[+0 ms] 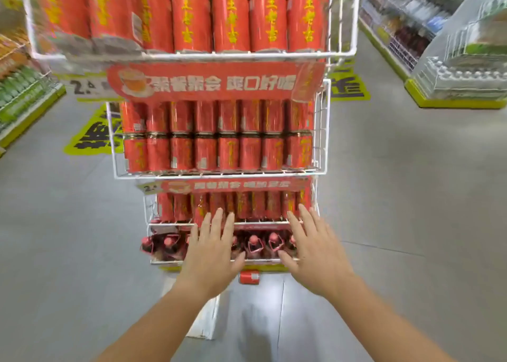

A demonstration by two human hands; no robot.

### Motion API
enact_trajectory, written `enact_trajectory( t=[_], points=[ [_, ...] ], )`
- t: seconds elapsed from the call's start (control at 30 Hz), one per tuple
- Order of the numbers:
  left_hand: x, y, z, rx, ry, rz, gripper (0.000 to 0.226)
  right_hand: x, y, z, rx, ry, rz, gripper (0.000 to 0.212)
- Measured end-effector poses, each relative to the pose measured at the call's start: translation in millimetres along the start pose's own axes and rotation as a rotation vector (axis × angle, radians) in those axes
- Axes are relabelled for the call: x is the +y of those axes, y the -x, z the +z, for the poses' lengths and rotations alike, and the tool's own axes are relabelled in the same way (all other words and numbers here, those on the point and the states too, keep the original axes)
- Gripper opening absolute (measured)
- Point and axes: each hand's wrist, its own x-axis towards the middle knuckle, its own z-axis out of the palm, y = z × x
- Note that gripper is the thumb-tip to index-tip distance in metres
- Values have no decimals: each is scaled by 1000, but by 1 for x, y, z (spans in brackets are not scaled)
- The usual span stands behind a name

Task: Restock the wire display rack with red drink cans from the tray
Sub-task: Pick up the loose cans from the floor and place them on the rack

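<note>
Rack (321, 131) tiers look nearly full of cans (216, 153). I see left hand (211, 254) and right hand (315, 249), fingers spread, empty, at the lowest tiers. One can (249, 277) on floor at 6 o'clock; tray not identifiable.

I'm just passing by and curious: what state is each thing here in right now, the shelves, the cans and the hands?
Top tier: full of upright red cans.
Middle tier: full, cans stacked two high.
Third tier: upright cans along the front.
Bottom tier: holds red-capped bottles.
Loose can: lying on its side on the floor.
Left hand: open, empty.
Right hand: open, empty.
</note>
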Motion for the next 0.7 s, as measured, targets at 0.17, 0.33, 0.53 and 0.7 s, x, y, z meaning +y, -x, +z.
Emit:
enact_trajectory(
  t=[0.17,0.33,0.53,0.7],
  points=[
    [0,8,129,-149,-10,59,82,28,27,135,-125,-4,23,80],
    [-16,14,270,-251,-56,112,80,42,40,278,-238,25,47,76],
    [-40,18,434,-302,-60,104,79,52,30,454,-378,37,22,78],
    [-58,13,556,-348,-85,107,82,54,-3,577,-424,45,-22,80]
  ],
)
